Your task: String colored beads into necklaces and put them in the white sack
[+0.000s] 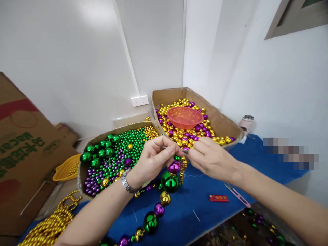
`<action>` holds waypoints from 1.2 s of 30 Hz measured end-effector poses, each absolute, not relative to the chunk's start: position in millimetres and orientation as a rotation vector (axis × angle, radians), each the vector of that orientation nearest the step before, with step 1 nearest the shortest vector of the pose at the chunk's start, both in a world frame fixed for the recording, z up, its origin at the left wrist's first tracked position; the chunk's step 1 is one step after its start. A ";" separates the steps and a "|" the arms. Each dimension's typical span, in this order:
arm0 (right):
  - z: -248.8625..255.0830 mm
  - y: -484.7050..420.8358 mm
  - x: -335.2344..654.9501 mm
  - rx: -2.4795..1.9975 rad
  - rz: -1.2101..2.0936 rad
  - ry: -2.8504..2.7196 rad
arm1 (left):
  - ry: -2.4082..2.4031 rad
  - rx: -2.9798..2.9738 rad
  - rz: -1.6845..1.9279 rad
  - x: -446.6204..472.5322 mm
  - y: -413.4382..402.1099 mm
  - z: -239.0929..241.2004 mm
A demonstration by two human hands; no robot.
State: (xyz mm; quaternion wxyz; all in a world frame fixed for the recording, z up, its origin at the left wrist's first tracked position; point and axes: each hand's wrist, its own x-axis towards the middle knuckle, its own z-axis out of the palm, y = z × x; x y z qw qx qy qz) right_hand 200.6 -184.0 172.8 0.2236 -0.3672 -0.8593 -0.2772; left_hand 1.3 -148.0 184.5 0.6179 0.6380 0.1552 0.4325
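My left hand (153,159) is closed in a pinch on a thin needle at the top end of a bead string (164,191). The string hangs down from it with large green, purple and gold beads and runs across the blue cloth (205,212) toward me. My right hand (210,159) meets the left at the fingertips, its fingers pinched together on the string's end or a small bead; what it holds is hidden. A silver watch sits on my left wrist.
A cardboard box (84,171) of mostly green beads stands at left. A second box (222,119) of gold and purple beads holds an orange plastic bowl (184,117). Gold bead strands (51,225), a yellow basket (65,169), a red lighter (218,197), pink snips (238,194) and large cartons (23,153) lie around.
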 end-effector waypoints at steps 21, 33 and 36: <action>205.3 -176.2 188.6 -0.686 -1.004 -2.575 | 0.470 1.606 0.954 -37.3 -161.4 204.7; 141.3 -214.8 187.1 -1.367 0.055 -2.365 | 0.302 2.534 0.796 -4.3 -162.4 138.3; 103.1 -233.8 168.7 -1.355 0.517 -1.946 | 0.270 2.456 0.860 2.6 -159.6 120.7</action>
